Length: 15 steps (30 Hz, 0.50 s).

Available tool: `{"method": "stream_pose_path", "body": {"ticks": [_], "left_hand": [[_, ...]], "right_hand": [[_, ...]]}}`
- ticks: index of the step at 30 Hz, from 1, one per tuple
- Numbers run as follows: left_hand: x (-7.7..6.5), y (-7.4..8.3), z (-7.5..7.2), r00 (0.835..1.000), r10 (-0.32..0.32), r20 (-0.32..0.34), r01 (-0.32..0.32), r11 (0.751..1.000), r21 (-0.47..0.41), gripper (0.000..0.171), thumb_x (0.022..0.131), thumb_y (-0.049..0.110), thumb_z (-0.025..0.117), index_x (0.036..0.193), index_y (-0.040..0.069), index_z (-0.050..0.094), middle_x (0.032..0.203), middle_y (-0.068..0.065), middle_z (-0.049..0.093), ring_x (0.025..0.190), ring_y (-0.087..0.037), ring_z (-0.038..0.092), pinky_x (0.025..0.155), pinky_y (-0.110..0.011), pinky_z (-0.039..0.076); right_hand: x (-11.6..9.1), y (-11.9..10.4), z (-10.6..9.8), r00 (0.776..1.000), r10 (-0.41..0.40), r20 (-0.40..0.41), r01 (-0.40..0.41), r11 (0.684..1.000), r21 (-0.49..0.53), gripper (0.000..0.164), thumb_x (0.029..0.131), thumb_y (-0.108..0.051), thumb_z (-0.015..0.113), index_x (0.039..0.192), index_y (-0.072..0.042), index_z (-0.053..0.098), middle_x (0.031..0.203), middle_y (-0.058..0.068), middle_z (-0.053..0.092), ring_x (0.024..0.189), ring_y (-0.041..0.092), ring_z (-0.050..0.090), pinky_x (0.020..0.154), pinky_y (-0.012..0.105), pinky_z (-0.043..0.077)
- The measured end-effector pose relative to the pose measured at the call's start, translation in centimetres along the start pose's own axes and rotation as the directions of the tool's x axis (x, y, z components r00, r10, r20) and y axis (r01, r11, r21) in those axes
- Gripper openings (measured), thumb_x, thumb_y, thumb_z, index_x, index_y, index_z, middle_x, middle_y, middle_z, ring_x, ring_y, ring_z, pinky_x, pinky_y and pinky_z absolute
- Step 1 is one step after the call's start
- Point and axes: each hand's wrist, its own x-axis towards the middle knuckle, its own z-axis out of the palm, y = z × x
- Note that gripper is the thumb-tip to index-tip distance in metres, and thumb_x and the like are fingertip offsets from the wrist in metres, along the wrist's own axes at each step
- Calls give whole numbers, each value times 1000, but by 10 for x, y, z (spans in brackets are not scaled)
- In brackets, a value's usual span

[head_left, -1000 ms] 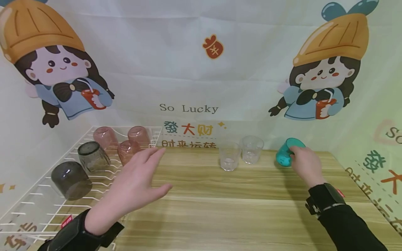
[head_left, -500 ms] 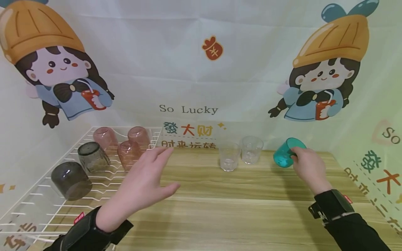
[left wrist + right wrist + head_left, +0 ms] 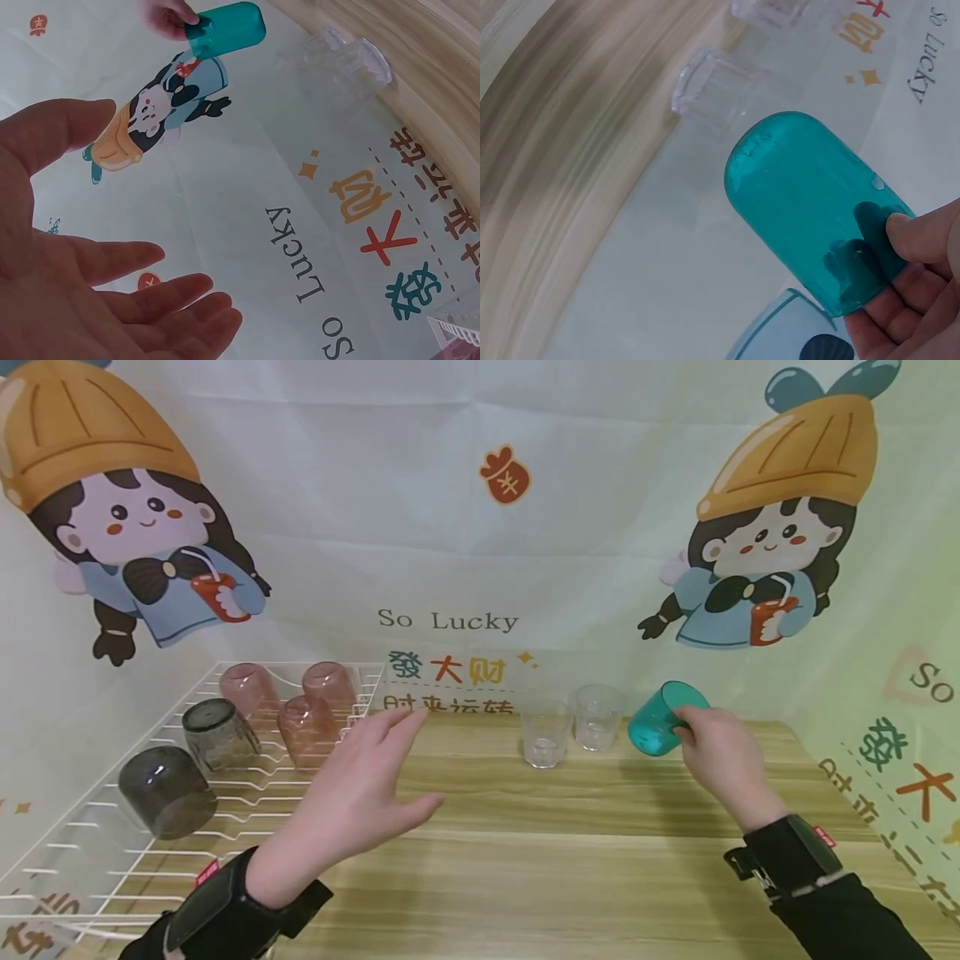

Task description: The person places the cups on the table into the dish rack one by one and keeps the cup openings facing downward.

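My right hand (image 3: pixel 723 760) grips a teal see-through cup (image 3: pixel 660 722) near its rim, thumb on the near side and fingers behind. The cup tilts, its mouth toward the upper right in the head view; in the right wrist view the teal cup (image 3: pixel 802 202) shows its rounded base pointing away from the fingers. My left hand (image 3: pixel 360 785) hangs in the air in front of the rack, thumb and fingers spread, holding nothing. Two clear glasses (image 3: pixel 545 739) (image 3: pixel 598 718) stand upright at the back of the wooden table, just left of the teal cup.
On the left a white wire rack (image 3: pixel 247 814) bears several upside-down cups: pink ones (image 3: pixel 303 731) at the back, a grey ribbed one (image 3: pixel 219 735) and a dark grey one (image 3: pixel 167 793) nearer. A printed cloth (image 3: pixel 450 552) hangs behind the wooden table (image 3: pixel 540 877).
The right hand has raised the teal cup slightly and brought it left, toward the clear glasses. My left hand has drifted to the right, still spread.
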Motion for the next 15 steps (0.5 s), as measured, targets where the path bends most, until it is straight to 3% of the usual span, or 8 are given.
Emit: {"method": "stream_pose_path", "body": {"ticks": [6, 15], "left_hand": [[3, 5, -1, 1000, -15, 6, 15, 999, -30, 88, 70, 42, 77, 141, 5, 41, 136, -16, 47, 126, -33, 43, 105, -49, 37], [6, 11, 2, 998, 10, -58, -14, 998, -66, 87, 69, 41, 79, 139, 4, 43, 137, -15, 47, 125, -32, 44, 104, -47, 40]], "right_hand": [[1, -11, 1, 998, -45, -49, 46, 999, 14, 22, 86, -3, 64, 106, 4, 64, 91, 23, 67, 82, 39, 61, 66, 51, 51], [1, -28, -2, 993, -77, -85, 82, 995, 53, 22, 85, -3, 66, 106, 4, 64, 92, 22, 68, 84, 37, 62, 67, 50, 52]]}}
